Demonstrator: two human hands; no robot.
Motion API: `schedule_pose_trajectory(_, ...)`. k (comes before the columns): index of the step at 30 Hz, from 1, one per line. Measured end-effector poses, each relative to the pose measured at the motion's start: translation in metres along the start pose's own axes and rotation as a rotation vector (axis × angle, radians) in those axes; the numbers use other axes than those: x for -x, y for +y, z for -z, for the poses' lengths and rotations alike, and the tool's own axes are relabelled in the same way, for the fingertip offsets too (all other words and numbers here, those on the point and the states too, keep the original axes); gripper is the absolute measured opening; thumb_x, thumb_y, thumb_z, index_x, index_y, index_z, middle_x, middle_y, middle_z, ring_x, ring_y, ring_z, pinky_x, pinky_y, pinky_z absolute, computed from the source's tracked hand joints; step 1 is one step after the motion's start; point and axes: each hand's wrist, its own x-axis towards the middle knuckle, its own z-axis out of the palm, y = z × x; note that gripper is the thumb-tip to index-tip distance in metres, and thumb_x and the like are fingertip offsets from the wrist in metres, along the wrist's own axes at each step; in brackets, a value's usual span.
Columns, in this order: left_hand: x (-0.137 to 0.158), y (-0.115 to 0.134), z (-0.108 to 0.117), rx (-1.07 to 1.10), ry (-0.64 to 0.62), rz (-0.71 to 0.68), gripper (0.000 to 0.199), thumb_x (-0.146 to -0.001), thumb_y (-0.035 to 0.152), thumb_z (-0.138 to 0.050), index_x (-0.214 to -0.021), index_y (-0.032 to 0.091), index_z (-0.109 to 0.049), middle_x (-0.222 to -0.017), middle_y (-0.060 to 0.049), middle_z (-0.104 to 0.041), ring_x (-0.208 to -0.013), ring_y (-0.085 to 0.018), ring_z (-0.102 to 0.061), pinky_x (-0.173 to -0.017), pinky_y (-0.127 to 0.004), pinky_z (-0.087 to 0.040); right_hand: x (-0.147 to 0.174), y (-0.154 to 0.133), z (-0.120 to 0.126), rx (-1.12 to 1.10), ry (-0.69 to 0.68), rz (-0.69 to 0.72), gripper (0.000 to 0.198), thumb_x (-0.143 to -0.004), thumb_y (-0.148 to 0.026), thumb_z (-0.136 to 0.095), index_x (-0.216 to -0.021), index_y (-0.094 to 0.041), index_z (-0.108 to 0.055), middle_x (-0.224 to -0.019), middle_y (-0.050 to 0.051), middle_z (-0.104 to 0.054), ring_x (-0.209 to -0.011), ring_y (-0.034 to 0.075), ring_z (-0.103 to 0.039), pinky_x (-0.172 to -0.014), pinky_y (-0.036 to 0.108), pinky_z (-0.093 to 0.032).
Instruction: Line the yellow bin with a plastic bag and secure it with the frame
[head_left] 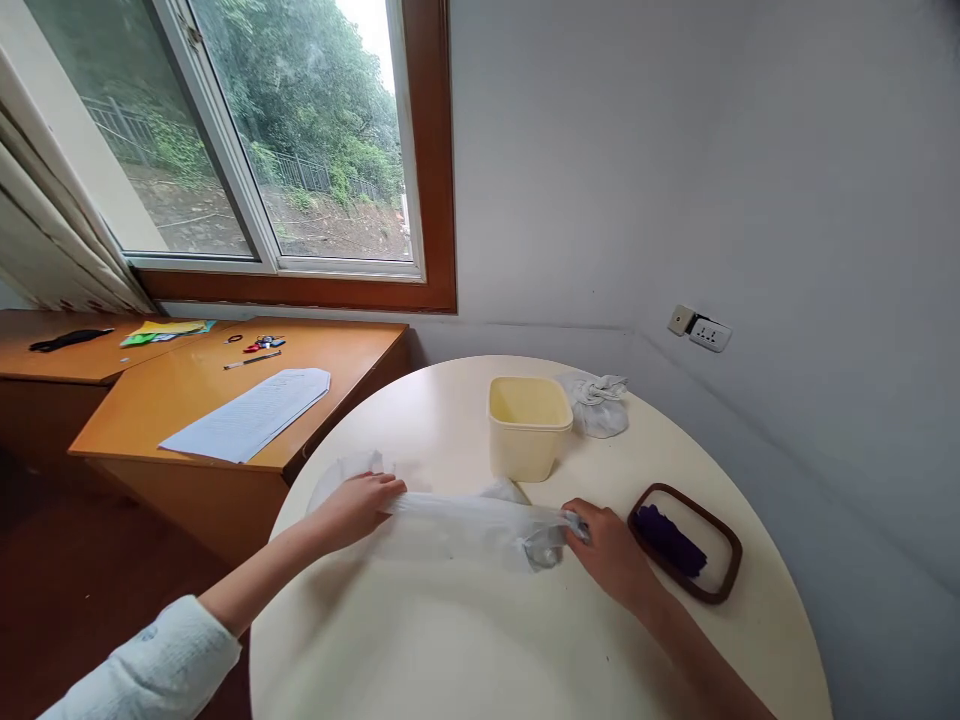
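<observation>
Holding a translucent plastic bag (465, 530) stretched between them, the left hand (364, 508) and right hand (606, 548) sit well apart, backs upward, forearms slanting inward. Each grip is closed on a gathered part of the bag, which spans the surface (480, 640) in front of the yellow container (525, 452). Some fingertips are hidden; the bag's lower edge blends into the pale surface, and both arms are cut off below.

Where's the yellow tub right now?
Head view, just right of centre: the yellow tub stands on the far half of the round table, beyond the stretched plastic and left of the bundled bag.
</observation>
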Motion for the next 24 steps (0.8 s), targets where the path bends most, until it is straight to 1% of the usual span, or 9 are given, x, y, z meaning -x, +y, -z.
schedule_pose_trajectory(3,-0.006,-0.006,0.011,-0.019,0.025,-0.01,0.018,-0.072,0.018,-0.043,-0.076,0.023,-0.06,-0.075,-0.004,-0.062,-0.073,-0.024,-0.055,-0.07,-0.034,-0.039,0.001,0.005,0.019,-0.237,-0.016,-0.069,0.012,-0.076,-0.028,-0.045,-0.072,-0.021,-0.054,-0.059,-0.003,-0.05,-0.054,0.013,-0.044,-0.052,0.024,-0.034)
schedule_pose_trajectory(7,-0.01,-0.025,0.019,0.023,0.041,0.008,0.019,-0.072,0.022,-0.043,-0.074,0.024,-0.061,-0.074,-0.003,-0.062,-0.07,-0.021,-0.054,-0.076,-0.034,-0.038,0.003,0.012,0.037,-0.579,0.001,-0.184,0.014,-0.073,-0.029,-0.049,-0.062,-0.02,-0.05,-0.054,-0.004,-0.043,-0.051,0.011,-0.04,-0.049,0.023,-0.032)
schedule_pose_trajectory(10,-0.011,-0.031,0.022,0.129,0.085,0.02,0.019,-0.072,0.027,-0.044,-0.069,0.023,-0.062,-0.074,-0.004,-0.061,-0.069,-0.019,-0.054,-0.077,-0.032,-0.04,0.002,0.018,0.042,-0.815,0.037,-0.27,0.016,-0.075,-0.036,-0.051,-0.075,-0.021,-0.056,-0.07,0.001,-0.056,-0.066,0.016,-0.052,-0.057,0.026,-0.042)
schedule_pose_trajectory(12,-0.009,-0.029,0.026,0.25,0.094,0.016,0.02,-0.073,0.03,-0.045,-0.072,0.022,-0.064,-0.085,-0.005,-0.062,-0.075,-0.02,-0.056,-0.074,-0.03,-0.043,0.002,0.02,0.042,-0.894,0.066,-0.283,0.03,-0.077,-0.043,-0.05,-0.098,-0.023,-0.055,-0.096,0.006,-0.06,-0.085,0.02,-0.057,-0.07,0.03,-0.046)
schedule_pose_trajectory(15,-0.005,-0.015,0.031,0.467,0.055,0.037,0.024,-0.075,0.031,-0.044,-0.082,0.021,-0.064,-0.099,-0.006,-0.06,-0.083,-0.021,-0.056,-0.068,-0.027,-0.045,0.001,0.013,0.032,-0.785,0.094,-0.224,0.068,-0.074,-0.048,-0.055,-0.133,-0.029,-0.026,-0.13,0.01,-0.042,-0.116,0.024,-0.044,-0.088,0.038,-0.042)
schedule_pose_trajectory(17,-0.002,-0.003,0.032,0.583,0.024,0.078,0.024,-0.075,0.029,-0.042,-0.082,0.02,-0.062,-0.09,-0.004,-0.061,-0.076,-0.019,-0.056,-0.061,-0.025,-0.044,0.002,0.003,0.018,-0.652,0.067,-0.14,0.09,-0.069,-0.046,-0.062,-0.139,-0.031,-0.007,-0.141,0.01,-0.028,-0.128,0.024,-0.03,-0.096,0.041,-0.036)
schedule_pose_trajectory(19,0.0,0.01,0.03,0.641,0.02,0.1,0.021,-0.074,0.026,-0.04,-0.078,0.019,-0.059,-0.077,-0.001,-0.06,-0.065,-0.016,-0.052,-0.055,-0.023,-0.041,0.005,-0.009,-0.003,-0.529,-0.006,-0.069,0.102,-0.064,-0.043,-0.067,-0.139,-0.033,0.001,-0.146,0.007,-0.018,-0.132,0.023,-0.021,-0.101,0.042,-0.031)
schedule_pose_trajectory(22,0.001,0.023,0.022,0.627,0.029,0.085,0.016,-0.071,0.021,-0.038,-0.072,0.019,-0.053,-0.067,0.001,-0.055,-0.058,-0.014,-0.048,-0.049,-0.022,-0.037,0.01,-0.023,-0.035,-0.254,-0.123,-0.018,0.103,-0.058,-0.042,-0.071,-0.14,-0.031,-0.01,-0.146,0.006,-0.018,-0.134,0.027,-0.016,-0.108,0.046,-0.016)
schedule_pose_trajectory(24,0.002,0.025,0.019,0.552,0.019,0.057,0.018,-0.069,0.017,-0.036,-0.071,0.02,-0.053,-0.064,0.001,-0.054,-0.056,-0.015,-0.048,-0.048,-0.022,-0.036,0.012,-0.027,-0.048,-0.08,-0.173,0.041,0.08,-0.063,-0.04,-0.067,-0.133,-0.027,-0.032,-0.142,0.007,-0.029,-0.133,0.03,-0.015,-0.108,0.049,-0.008)
